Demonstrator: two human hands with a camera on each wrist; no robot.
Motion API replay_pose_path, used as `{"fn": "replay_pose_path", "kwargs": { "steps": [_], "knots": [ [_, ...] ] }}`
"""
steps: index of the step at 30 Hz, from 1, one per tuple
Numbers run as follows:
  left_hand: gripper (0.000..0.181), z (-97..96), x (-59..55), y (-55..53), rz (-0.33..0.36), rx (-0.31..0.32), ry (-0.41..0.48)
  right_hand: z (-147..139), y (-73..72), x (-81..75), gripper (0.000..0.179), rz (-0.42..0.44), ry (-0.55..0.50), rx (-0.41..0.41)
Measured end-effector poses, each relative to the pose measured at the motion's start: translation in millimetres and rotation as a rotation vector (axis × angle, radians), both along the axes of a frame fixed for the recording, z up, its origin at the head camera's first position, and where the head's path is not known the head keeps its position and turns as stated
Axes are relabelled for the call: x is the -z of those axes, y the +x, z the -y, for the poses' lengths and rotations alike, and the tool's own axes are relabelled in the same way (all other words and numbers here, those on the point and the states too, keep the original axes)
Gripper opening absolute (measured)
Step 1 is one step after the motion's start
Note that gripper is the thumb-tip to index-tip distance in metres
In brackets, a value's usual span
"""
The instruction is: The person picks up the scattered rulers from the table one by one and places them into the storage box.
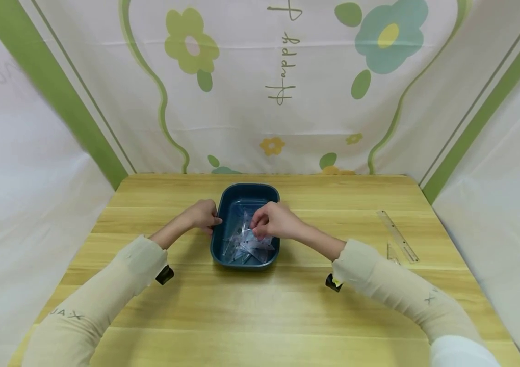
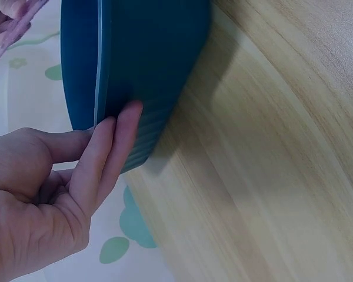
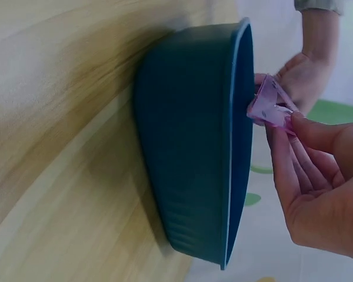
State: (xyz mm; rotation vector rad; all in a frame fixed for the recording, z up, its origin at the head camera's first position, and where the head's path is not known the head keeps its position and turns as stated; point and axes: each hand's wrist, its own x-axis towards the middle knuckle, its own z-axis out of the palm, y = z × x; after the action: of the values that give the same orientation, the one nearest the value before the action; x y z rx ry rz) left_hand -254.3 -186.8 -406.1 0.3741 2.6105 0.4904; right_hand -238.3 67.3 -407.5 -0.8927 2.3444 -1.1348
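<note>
A dark blue plastic bin [image 1: 247,191] stands on the wooden table, with several clear plastic rulers and set squares [image 1: 256,251] lying in it. My left hand [image 1: 202,214] pinches the bin's left rim; in the left wrist view the thumb is at the inner side and fingers [image 2: 120,141] lie along the outer wall. Above the bin's right side, my right hand [image 1: 279,221] pinches a small clear set square [image 3: 269,107] between thumb and fingertips. It looks pinkish in the right wrist view and hangs just beyond the rim there.
To the right on the table [image 1: 251,316] lie a clear straight ruler [image 1: 397,235] and a small clear set square [image 1: 392,253], close to my right sleeve. A white curtain [image 1: 241,112] with printed flowers hangs behind the table's far edge.
</note>
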Motion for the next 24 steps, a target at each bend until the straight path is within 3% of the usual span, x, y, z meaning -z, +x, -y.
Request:
{"fn": "replay_pose_path", "kwargs": {
  "steps": [6, 12, 18, 24],
  "knots": [
    [0.041, -0.7, -0.4, -1.6, 0.005, -0.012, 0.0, 11.2, 3.0, 4.9, 0.01, -0.054, 0.065, -0.067],
    [0.043, -1.0, -0.5, -2.1, 0.005, -0.014, 0.008, 18.6, 6.2, 12.1, 0.012, -0.044, 0.137, -0.128],
    [0.041, -0.5, -1.9, -0.4, 0.005, -0.011, 0.009, 20.8, 6.4, 13.1, 0.017, -0.113, 0.185, -0.143],
    [0.039, 0.9, -1.6, 0.5, 0.014, -0.014, 0.014, 16.9, 7.6, 4.3, 0.023, -0.173, 0.194, -0.114]
  ]
}}
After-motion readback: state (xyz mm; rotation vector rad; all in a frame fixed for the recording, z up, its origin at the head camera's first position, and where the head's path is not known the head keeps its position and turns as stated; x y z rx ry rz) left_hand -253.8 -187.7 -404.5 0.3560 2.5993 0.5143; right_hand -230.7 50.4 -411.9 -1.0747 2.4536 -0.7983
